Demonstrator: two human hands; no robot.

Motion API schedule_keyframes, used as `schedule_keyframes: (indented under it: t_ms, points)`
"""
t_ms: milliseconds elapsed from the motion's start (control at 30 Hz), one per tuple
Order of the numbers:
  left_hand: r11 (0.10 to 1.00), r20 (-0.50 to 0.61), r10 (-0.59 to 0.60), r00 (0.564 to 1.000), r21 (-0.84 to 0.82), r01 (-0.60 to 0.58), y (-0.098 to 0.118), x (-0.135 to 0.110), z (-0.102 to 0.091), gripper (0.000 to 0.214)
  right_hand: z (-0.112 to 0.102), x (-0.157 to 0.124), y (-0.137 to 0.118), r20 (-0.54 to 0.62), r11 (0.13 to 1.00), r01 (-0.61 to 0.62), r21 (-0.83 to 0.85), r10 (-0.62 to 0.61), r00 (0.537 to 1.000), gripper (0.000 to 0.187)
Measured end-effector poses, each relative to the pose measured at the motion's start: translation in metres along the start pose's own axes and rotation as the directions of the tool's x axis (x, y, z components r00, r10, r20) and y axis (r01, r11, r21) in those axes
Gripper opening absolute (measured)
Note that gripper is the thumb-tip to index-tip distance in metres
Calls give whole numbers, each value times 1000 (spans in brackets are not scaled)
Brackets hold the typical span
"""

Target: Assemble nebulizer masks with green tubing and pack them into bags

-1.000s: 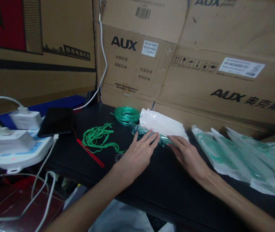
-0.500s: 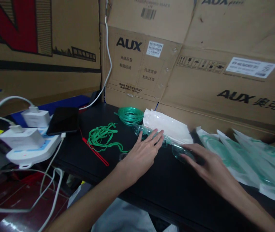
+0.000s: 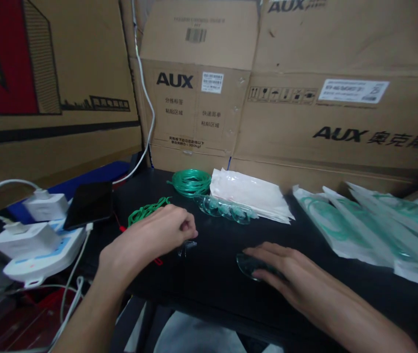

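Note:
My right hand (image 3: 285, 274) grips a clear, green-tinted plastic mask (image 3: 246, 267) low over the black table, its fingers covering much of it. My left hand (image 3: 164, 228) is curled closed beside the green elastic cords (image 3: 146, 211) and partly covers them. What its fingers hold, if anything, is hidden. A small clear plastic piece (image 3: 187, 247) lies just below those fingers. Further back, several clear plastic masks (image 3: 223, 208) sit in a row against a stack of white packets (image 3: 251, 193). A coil of green tubing (image 3: 191, 182) lies left of the packets.
On the right lie several white-and-clear pouches (image 3: 363, 225) with green tubing inside. A black phone (image 3: 89, 203) and a power strip (image 3: 47, 255) with white chargers and cables stand at the left. Cardboard boxes (image 3: 201, 132) wall off the back of the black table (image 3: 209, 274).
My right hand has drawn the mask away from the row, toward me. My left hand has left the row, moved left to the green cords and curled closed. The view has shifted slightly.

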State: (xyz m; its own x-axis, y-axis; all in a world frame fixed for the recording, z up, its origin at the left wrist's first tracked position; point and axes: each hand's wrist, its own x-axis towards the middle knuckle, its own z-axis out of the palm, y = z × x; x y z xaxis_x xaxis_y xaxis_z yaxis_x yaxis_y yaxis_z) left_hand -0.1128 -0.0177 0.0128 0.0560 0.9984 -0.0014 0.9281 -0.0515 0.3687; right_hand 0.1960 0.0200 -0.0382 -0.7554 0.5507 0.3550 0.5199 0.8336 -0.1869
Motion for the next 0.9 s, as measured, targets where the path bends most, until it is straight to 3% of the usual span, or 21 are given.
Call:
schedule_keyframes:
  t_ms: [133, 367, 500, 700, 900]
  points:
    - [997, 35, -77, 996, 33, 76, -6, -3, 6, 12, -3, 8, -6, 29, 999, -29, 30, 28, 999, 32]
    - [989, 50, -125, 991, 89, 121, -17, -1, 12, 8, 15, -2, 2, 37, 991, -124, 56, 123, 992, 32]
    - [987, 59, -130, 990, 100, 123, -11, 0, 14, 9, 17, -10, 17, 75, 993, -74, 94, 67, 995, 37]
    - [990, 88, -40, 995, 135, 28, 10, 0, 20, 16, 16, -7, 23, 95, 993, -71, 90, 62, 994, 43]
    - [992, 155, 127, 980, -30, -124, 12, 2, 14, 14, 6, -1, 16, 106, 988, -127, 89, 117, 987, 44]
